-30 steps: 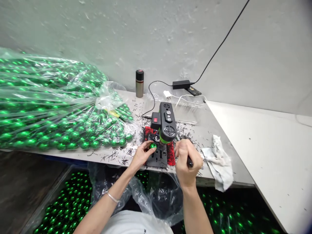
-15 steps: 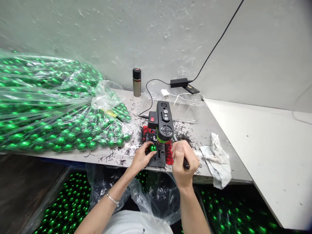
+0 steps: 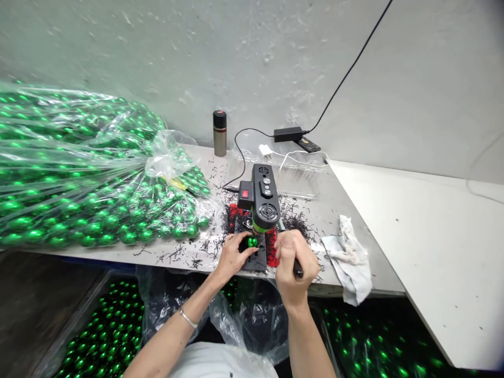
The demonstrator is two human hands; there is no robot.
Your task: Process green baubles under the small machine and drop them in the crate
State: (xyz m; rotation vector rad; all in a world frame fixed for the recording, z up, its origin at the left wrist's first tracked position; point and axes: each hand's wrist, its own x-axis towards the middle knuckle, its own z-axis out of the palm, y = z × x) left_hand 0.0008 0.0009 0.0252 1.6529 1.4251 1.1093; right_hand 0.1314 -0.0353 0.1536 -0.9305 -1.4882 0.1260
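A shiny green ball sits between the thumb and fingers of my left hand, over the black base plate of a small bench machine. Above and just behind the ball is the machine's black head, with two round vents, buttons and a red switch on its side. My right hand is wrapped round the black-ended lever handle at the machine's right side. A red mat shows beneath the machine, partly hidden by it.
A big clear bag of green balls lies on the left of the table. Black scraps litter the surface. A bottle, power adapter, clear plastic tray and white cloth lie around. Bins of balls stand below.
My left hand has moved slightly right with the green ball, bringing it nearer the spot under the machine's head. My right hand stays on the lever handle, almost unmoved.
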